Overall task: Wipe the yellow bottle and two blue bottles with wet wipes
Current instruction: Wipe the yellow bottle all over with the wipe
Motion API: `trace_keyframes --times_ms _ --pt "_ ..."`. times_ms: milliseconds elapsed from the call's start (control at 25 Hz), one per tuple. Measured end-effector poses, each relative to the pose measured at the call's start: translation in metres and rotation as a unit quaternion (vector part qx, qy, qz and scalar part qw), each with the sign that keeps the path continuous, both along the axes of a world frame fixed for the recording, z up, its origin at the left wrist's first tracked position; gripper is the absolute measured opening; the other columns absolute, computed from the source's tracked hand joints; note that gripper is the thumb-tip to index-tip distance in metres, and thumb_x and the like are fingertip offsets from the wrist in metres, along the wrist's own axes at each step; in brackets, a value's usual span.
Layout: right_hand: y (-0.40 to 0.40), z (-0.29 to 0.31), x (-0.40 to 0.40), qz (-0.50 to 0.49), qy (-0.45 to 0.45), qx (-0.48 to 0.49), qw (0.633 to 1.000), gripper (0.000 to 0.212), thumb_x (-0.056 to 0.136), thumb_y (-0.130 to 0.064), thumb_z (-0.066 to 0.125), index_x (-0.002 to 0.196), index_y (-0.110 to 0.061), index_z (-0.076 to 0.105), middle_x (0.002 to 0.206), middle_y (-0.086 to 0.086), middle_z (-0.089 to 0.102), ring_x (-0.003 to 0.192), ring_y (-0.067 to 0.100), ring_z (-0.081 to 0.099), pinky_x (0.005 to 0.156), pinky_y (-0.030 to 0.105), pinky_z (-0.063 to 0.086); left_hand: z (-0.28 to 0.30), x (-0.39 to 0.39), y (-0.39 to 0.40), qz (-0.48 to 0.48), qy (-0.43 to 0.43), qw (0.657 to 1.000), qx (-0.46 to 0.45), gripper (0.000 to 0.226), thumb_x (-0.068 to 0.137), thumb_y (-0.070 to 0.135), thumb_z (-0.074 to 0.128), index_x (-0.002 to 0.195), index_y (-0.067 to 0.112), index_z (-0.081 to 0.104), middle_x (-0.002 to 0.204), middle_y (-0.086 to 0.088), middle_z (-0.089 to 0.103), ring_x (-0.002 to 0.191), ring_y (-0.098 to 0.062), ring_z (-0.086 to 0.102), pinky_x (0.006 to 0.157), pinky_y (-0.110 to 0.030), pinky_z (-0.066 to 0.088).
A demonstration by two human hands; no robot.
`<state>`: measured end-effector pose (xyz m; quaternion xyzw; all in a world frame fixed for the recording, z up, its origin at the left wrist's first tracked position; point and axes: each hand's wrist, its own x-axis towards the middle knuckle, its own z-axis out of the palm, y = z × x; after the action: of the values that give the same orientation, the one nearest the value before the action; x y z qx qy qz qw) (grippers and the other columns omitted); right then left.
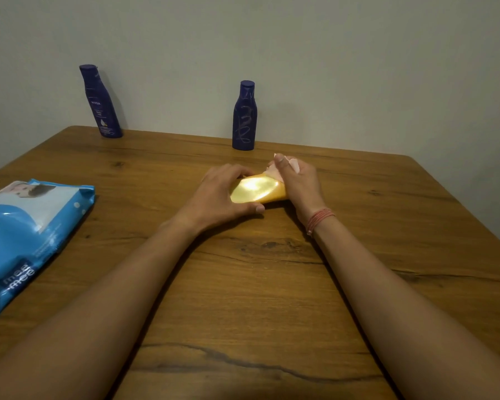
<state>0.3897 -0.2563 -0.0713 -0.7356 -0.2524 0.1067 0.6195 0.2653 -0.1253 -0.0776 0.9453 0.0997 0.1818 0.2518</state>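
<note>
The yellow bottle [256, 192] lies on its side on the wooden table [257, 284], near the middle. My left hand [223, 194] grips its left end, thumb in front and fingers behind. My right hand [296, 180] holds a white wet wipe [293, 164] wrapped over the bottle's right end, which is hidden. Two blue bottles stand upright at the back edge by the wall: one [100, 102] at the far left, the other [244, 116] just behind my hands, with pale scribbles on its face.
A blue pack of wet wipes [32, 235] lies flat at the left edge of the table. A plain wall rises right behind the table. A red thread band [319, 219] circles my right wrist.
</note>
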Motion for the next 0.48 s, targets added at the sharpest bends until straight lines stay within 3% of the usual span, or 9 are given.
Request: trace_keyframes --times_ms 120,320,400,480 --pt "0.0022 0.0012 -0.0027 0.049 0.02 0.026 0.998 0.022 0.1 -0.034 0.049 0.11 -0.022 0.063 0.104 -0.002 0.065 0.101 0.021 0.06 0.083 0.032 0.052 -0.0013 0.0003 0.0006 0.051 -0.03 0.998 0.022 0.071 0.074 0.055 0.076 0.134 0.026 0.049 0.134 0.002 0.053 0.116 -0.008 0.037 0.095 -0.032 0.035" --pt "0.0012 0.0004 -0.0012 0.118 0.123 0.087 0.982 0.033 0.101 -0.023 0.048 0.133 -0.015 0.054 0.126 0.012 0.057 0.118 0.033 0.055 0.096 0.052 0.052 -0.0037 -0.0008 0.0008 0.088 -0.065 0.994 0.011 0.069 0.077 0.058 0.071 0.133 0.021 0.052 0.131 -0.001 0.057 0.113 -0.011 0.045 0.093 -0.033 0.042" --pt "0.0053 -0.0003 -0.0054 0.104 0.053 0.062 0.991 0.038 0.102 -0.023 0.045 0.14 -0.018 0.049 0.134 0.01 0.053 0.122 0.029 0.052 0.099 0.049 0.051 -0.005 0.0006 0.0004 0.115 -0.078 0.99 0.003 0.068 0.08 0.059 0.068 0.133 0.02 0.052 0.13 -0.002 0.059 0.11 -0.011 0.048 0.089 -0.032 0.046" --pt "0.0093 -0.0006 -0.0095 0.072 -0.05 0.024 0.996 0.042 0.103 -0.023 0.044 0.144 -0.022 0.044 0.145 0.004 0.047 0.126 0.016 0.049 0.101 0.034 0.05 -0.007 0.0018 0.0009 0.138 -0.086 0.987 0.009 0.068 0.081 0.062 0.064 0.132 0.02 0.053 0.129 -0.002 0.06 0.104 -0.006 0.045 0.083 -0.027 0.04"
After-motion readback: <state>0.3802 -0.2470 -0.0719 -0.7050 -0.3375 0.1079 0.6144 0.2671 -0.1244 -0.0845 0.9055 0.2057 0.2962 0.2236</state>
